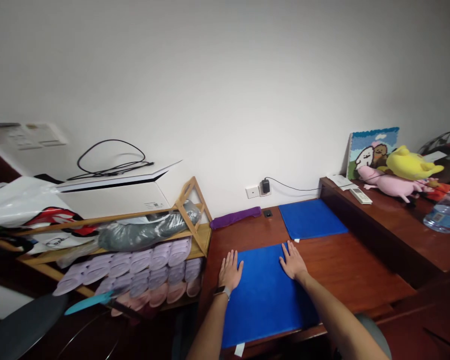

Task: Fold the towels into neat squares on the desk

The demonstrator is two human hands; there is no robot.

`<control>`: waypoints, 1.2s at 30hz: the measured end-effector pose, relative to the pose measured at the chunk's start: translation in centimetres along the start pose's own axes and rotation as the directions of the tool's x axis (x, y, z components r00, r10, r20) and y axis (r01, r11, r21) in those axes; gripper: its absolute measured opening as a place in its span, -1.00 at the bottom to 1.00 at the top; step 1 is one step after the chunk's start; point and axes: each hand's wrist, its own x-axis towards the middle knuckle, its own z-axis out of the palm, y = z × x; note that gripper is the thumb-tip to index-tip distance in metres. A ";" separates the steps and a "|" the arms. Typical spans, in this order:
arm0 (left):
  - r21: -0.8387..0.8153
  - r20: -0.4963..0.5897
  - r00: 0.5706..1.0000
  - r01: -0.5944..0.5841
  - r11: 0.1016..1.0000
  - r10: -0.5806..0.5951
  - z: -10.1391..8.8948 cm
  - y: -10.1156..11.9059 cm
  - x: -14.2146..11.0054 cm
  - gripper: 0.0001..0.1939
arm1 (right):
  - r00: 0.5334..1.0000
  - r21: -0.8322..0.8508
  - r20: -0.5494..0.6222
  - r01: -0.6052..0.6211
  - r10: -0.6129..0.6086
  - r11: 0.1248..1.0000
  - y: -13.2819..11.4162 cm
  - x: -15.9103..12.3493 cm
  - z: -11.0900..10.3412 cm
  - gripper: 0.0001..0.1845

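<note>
A blue cloth (264,305) lies spread flat on the reddish-brown wooden desk (363,270), its near edge at the desk's front with a white tag showing there. My left hand (230,271) rests flat at the cloth's far left corner, fingers stretched out, a watch on the wrist. At the far right corner, my right hand (293,261) lies flat with its fingers extended. Neither hand grips anything. Behind the right hand, a second blue cloth (312,219) is laid out flat. A rolled purple cloth (235,218) sits along the wall at the back left.
To the left, a wooden rack (198,235) holds several lilac slippers (150,257) and a white box (116,197) with a black cable on top. A raised ledge at right carries plush toys (393,186), a remote (360,196) and a water bottle (444,215). A charger (265,186) is plugged into the wall.
</note>
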 end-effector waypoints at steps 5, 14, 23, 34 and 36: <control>0.028 -0.018 0.998 -0.064 0.998 0.064 -1.3 0.9 0.7 -0.29 | 1.000 -0.010 -0.004 0.000 -0.001 1.000 -0.1 0.1 0.1 -0.19; -0.108 -0.108 0.916 -0.396 0.912 0.385 0.6 14.1 1.6 -0.40 | 0.999 0.008 -0.041 0.030 -0.030 1.000 0.8 0.7 2.2 -0.18; -0.086 -0.016 0.995 -0.095 0.992 0.094 0.2 3.8 0.6 -0.36 | 0.998 0.004 -0.049 0.038 -0.038 0.999 1.3 0.9 3.0 -0.18; -0.023 -0.085 0.996 -0.027 0.999 0.025 -0.5 -1.1 -0.9 -0.36 | 1.000 -0.019 -0.012 0.022 -0.022 1.000 0.9 0.7 2.0 -0.17; -0.035 -0.141 0.986 -0.090 0.995 0.084 -1.0 1.0 -1.1 -0.38 | 0.999 -0.009 -0.020 0.026 -0.027 1.000 1.0 0.7 2.1 -0.17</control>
